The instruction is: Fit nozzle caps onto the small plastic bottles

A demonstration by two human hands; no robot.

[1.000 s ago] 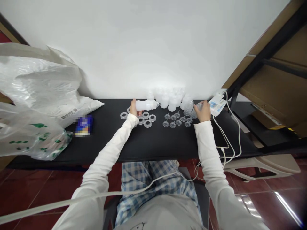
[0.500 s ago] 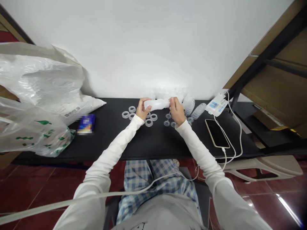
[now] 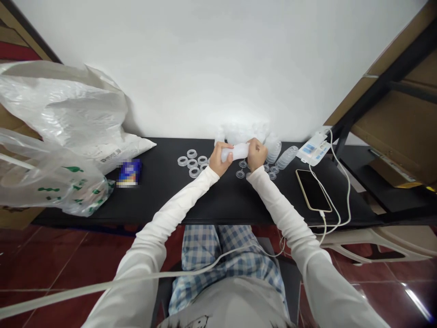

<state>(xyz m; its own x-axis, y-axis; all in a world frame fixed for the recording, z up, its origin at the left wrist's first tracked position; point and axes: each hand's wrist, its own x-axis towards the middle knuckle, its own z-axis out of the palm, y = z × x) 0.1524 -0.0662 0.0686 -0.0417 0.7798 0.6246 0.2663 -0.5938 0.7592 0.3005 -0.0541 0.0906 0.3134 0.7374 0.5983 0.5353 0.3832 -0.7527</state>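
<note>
A translucent white plastic bottle (image 3: 236, 151) lies sideways between both hands above the black table (image 3: 211, 200). My left hand (image 3: 218, 159) is wrapped round its base end. My right hand (image 3: 256, 153) is closed over its nozzle end, fingers curled. Several clear plastic rings (image 3: 192, 161) lie on the table left of my left hand. Several small nozzle caps (image 3: 240, 174) lie under and right of my right hand. A cluster of more translucent bottles (image 3: 243, 134) stands against the wall behind the hands.
Stacked clear cups (image 3: 286, 157) lie right of the hands. A phone (image 3: 313, 196) on a white cable (image 3: 336, 200) and a white charger (image 3: 314, 149) sit at the right. Plastic bags (image 3: 58, 150) and a small blue pack (image 3: 129, 171) fill the left. A shelf frame (image 3: 382, 86) rises at the right.
My right hand left the stacked cups at the right and came over to the bottle's nozzle end. Both hands now grip the bottle, held a little nearer to me.
</note>
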